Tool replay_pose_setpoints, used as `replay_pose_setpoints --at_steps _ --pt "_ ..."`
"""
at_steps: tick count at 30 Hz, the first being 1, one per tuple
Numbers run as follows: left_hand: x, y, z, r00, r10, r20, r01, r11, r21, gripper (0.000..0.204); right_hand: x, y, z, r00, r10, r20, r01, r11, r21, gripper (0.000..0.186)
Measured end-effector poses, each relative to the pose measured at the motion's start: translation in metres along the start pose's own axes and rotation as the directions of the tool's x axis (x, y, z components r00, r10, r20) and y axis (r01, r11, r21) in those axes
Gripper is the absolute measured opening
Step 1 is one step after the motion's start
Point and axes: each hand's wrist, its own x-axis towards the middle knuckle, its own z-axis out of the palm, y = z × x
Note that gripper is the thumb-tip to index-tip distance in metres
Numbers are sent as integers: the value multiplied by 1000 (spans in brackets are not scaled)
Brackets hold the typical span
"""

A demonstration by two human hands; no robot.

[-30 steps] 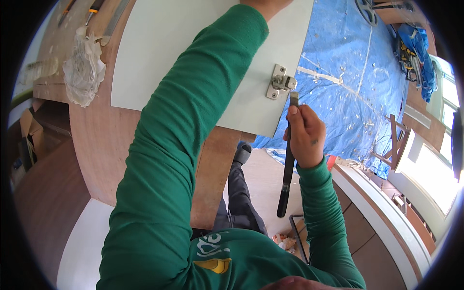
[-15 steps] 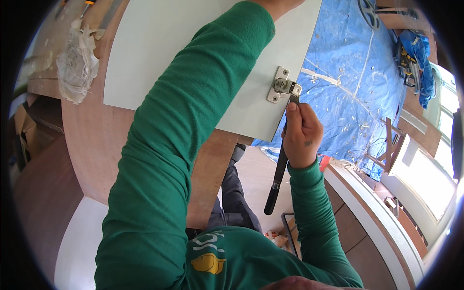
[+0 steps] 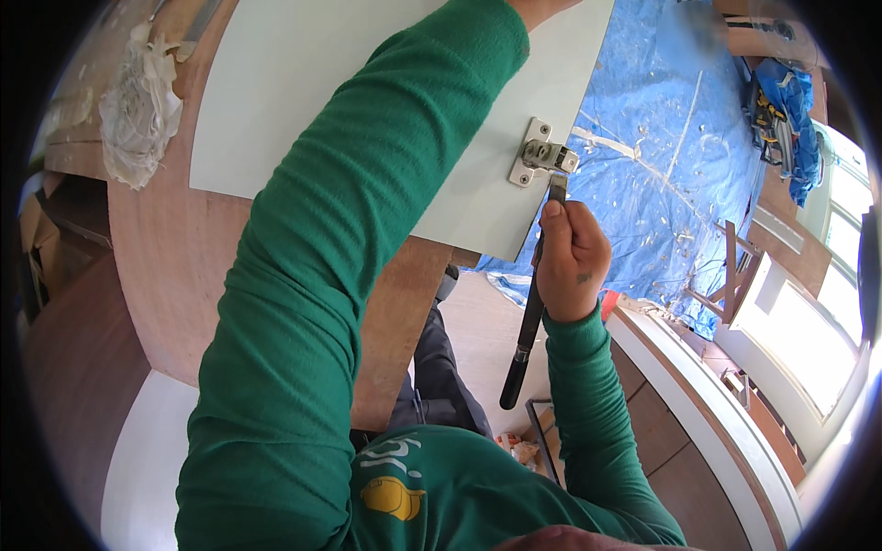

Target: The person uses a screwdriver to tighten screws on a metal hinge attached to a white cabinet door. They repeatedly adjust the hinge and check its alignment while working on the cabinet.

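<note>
My right hand [image 3: 575, 262] is closed round a long, flat, chisel-like tool [image 3: 531, 317], high up near its metal tip. The tool's black handle end hangs below the hand, toward me. Its tip lies just beneath a metal cabinet hinge [image 3: 544, 156], fixed by screws near the right edge of a pale cabinet door panel [image 3: 303, 101]. Whether tip and hinge touch, I cannot tell. My left arm reaches across the panel. Only the wrist end of my left hand [image 3: 544, 9] shows at the top edge; its fingers are out of view.
The panel lies on a brown wooden worktop [image 3: 175, 248]. Crumpled clear plastic [image 3: 138, 119] and a metal blade-like strip [image 3: 197, 32] are at left. A debris-strewn blue tarp [image 3: 634, 202] spreads to the right. Farther right are a blue tool bag [image 3: 790, 129] and a wooden frame [image 3: 730, 275].
The tool's tip has slipped from the hinge's outer end to just below it, so more of the hinge shows. My right hand keeps its grip. The view has shifted slightly.
</note>
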Motion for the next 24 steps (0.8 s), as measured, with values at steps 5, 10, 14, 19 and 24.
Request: replay_pose_setpoints --at_steps 5,10,14,19,24 --pt "4 -4 4 1000 -13 -2 13 1000 23 31 2 -2 -2 999 -49 18 50 998 -41 35" --pt "5 -3 4 999 -29 19 28 999 24 32 1 2 -5 997 -68 44 70 996 -50 34" --pt "4 -3 3 999 -19 26 18 999 34 32 8 -3 -2 999 -21 31 21 1000 -16 33" --pt "4 -3 3 999 -26 19 25 999 26 32 -3 4 -4 998 -8 60 9 1000 -20 33" --pt "4 -3 3 999 -24 23 24 999 31 31 7 2 -7 997 5 82 -5 1000 -2 33"
